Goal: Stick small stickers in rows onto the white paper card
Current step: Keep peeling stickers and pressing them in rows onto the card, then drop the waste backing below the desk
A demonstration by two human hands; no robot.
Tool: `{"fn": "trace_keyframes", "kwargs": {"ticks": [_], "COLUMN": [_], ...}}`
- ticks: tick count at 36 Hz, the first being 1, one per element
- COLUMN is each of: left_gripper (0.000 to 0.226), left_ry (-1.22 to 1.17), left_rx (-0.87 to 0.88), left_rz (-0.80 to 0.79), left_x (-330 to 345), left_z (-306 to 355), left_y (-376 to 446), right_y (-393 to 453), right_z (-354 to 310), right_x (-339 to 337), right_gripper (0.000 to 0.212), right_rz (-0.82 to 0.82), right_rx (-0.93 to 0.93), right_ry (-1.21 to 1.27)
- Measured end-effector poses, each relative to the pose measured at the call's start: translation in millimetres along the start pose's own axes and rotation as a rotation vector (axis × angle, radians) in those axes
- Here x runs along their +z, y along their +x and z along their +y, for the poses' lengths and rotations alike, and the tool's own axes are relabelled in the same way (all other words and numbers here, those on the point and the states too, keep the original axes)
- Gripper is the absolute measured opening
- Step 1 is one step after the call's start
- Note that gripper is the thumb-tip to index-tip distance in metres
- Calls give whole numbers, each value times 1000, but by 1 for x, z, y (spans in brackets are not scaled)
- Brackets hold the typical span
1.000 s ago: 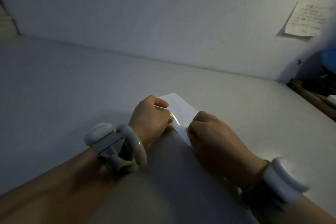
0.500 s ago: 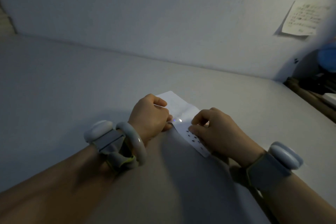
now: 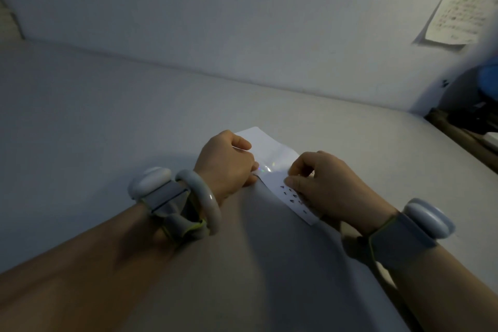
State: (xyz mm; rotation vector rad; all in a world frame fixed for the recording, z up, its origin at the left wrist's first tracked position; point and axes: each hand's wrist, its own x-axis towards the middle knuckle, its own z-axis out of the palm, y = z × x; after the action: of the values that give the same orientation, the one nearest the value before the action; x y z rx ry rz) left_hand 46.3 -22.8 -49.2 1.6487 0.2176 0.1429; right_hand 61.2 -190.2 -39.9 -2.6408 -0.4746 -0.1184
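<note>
Several stickers placed: about eight small dark stickers (image 3: 292, 198) sit in short rows on the near end of the white paper card (image 3: 272, 159).
Card location: flat on the grey table (image 3: 107, 116), between the two hands, running from far-left to near-right.
Remaining work: the far part of the card is bare; judged well short of complete.
Right hand (image 3: 327, 186): resting on the card's right edge, fingertips (image 3: 295, 183) pinched narrow just beside the sticker rows; whether a sticker is held cannot be told.
Left hand (image 3: 225, 164): curled closed, pressing the card's left edge near a glossy patch (image 3: 265, 169), possibly a sticker sheet.
Surroundings: bangle (image 3: 204, 202) and strapped wrist units; paper note (image 3: 455, 21) on the far wall.
Obstructions: none on the table; dim light and the right hand hide some rows.
</note>
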Motion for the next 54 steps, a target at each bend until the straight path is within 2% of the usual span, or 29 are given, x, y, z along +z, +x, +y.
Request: {"fn": "trace_keyframes", "kwargs": {"ticks": [4, 12, 18, 20, 25, 29, 32, 36, 40, 46, 54], "left_gripper": [18, 17, 23, 22, 28, 32, 29, 17, 8, 6, 10], "left_ry": [7, -16, -83, -97, -152, -210, -246, -121, 33, 225, 409], "left_rx": [10, 17, -12, -14, -30, -40, -22, 55, 158, 217, 216], "left_rz": [-4, -21, -58, -62, -85, -140, -199, -215, -131, 10, 34], "left_x": [0, -3, -5, -4, -8, -12, -18, -37, -69, -148, -244], "left_z": [-2, -1, 3, 6, 11, 20, 29, 33, 31, 19, 6], "left_y": [2, 0, -5, -8, -12, -19, -28, -45, -63, -104, -170], "right_y": [-2, -3, -6, -7, -10, -15, -21, -30, -43, -72, -104], "right_z": [0, 3, 0, -6, -23, -37, -48, -70, -99, -162, -231], "right_x": [0, 2, 5, 2, -6, -15, -20, -16, -4, 28, 63], "right_gripper": [13, 8, 17, 19, 34, 31, 23, 12, 10, 8, 7], "right_rz": [0, 43, 184, 200, 111, -29, -14, 60, 90, 19, -147], "right_rx": [-1, -40, -25, 22, 162, 272, 262, 185, 49, -162, -374], "right_ry": [5, -43, -9, 86, 324, 618, 819, 845, 775, 599, 507]}}
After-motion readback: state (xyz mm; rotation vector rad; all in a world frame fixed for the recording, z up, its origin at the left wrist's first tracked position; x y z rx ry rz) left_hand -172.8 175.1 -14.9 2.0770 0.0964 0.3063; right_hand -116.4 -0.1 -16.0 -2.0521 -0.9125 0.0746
